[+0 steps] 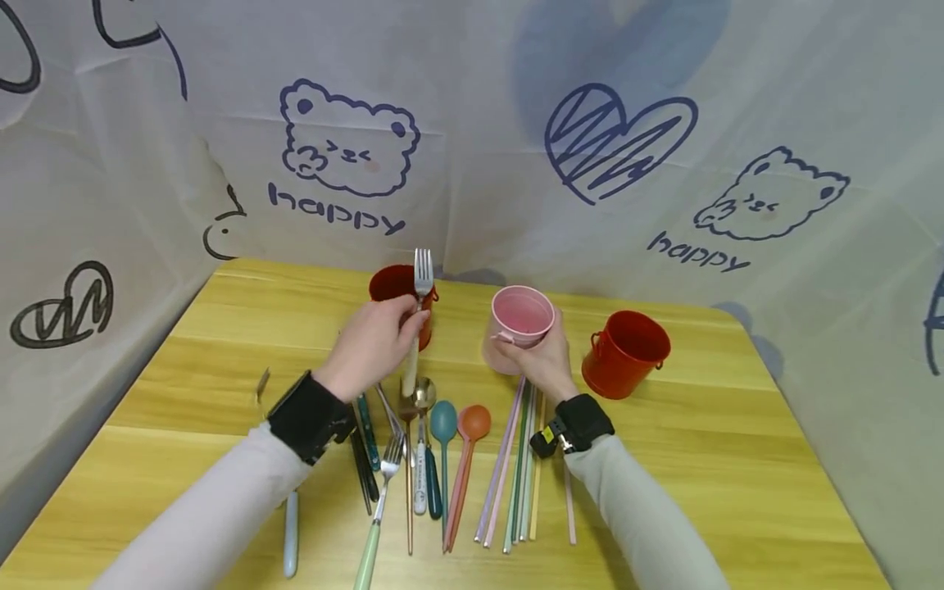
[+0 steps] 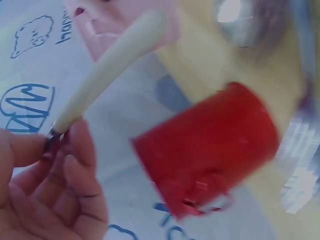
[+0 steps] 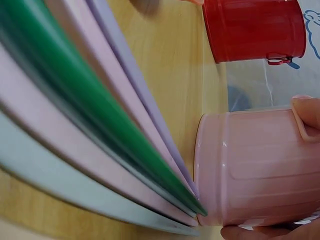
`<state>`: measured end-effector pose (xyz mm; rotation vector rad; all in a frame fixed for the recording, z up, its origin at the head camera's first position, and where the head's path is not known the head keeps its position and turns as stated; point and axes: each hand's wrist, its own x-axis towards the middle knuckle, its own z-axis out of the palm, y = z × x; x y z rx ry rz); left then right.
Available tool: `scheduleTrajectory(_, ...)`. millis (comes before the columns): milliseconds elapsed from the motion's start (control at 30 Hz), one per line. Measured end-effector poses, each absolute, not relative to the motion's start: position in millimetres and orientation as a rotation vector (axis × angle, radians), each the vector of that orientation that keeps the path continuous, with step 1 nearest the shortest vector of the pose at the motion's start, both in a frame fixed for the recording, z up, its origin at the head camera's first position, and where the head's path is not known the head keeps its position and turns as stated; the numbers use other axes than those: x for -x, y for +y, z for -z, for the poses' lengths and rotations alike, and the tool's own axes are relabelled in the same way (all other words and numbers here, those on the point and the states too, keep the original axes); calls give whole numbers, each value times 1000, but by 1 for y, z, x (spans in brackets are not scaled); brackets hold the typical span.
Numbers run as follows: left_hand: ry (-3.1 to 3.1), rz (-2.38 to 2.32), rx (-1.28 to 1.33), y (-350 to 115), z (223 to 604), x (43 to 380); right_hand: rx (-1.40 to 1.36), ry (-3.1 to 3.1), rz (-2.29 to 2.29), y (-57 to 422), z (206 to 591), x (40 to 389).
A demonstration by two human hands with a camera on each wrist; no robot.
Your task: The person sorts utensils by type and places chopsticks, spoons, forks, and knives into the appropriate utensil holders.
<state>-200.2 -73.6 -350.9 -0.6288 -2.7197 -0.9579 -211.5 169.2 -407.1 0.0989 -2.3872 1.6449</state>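
Note:
My left hand (image 1: 376, 340) pinches a fork (image 1: 424, 274) by its neck. Its tines point up, and the cream handle hangs down over the cutlery. Behind that hand stands a red bucket (image 2: 210, 145), partly covered by it in the head view. My right hand (image 1: 544, 360) grips a pink bucket (image 1: 497, 351) around its side, thumb near the rim. The bucket stands upright by the far ends of several chopsticks (image 1: 509, 467). Close up in the right wrist view, a green chopstick (image 3: 90, 85) reaches the bucket's base.
A second red bucket (image 1: 623, 369) stands right of my right hand. Between my arms lie a teal spoon (image 1: 444, 422), an orange spoon (image 1: 476, 422), a metal spoon (image 1: 424, 393) and a green-handled fork (image 1: 379, 500). Printed cloth (image 1: 479, 229) hangs behind the table.

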Motion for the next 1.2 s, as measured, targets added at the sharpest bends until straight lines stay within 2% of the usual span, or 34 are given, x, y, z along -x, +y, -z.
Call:
scheduleTrajectory(367, -2303, 1109, 696, -22, 319, 233, -217, -2396, -1624, 170, 409, 212)
scheduleTrajectory(600, -2297, 1154, 722, 7, 333, 245, -211, -2395, -1649, 174, 416, 218)
scheduleTrajectory(900, -2668, 1031, 685, 35, 350, 253, -128, -2504, -1579, 183, 442, 236)
scheduleTrajectory(1067, -2799, 912, 694, 39, 360, 253, -121, -2503, -1613, 183, 438, 233)
scheduleTrajectory(1200, -2757, 895, 730, 31, 365, 249, -132, -2512, -1632, 176, 420, 222)
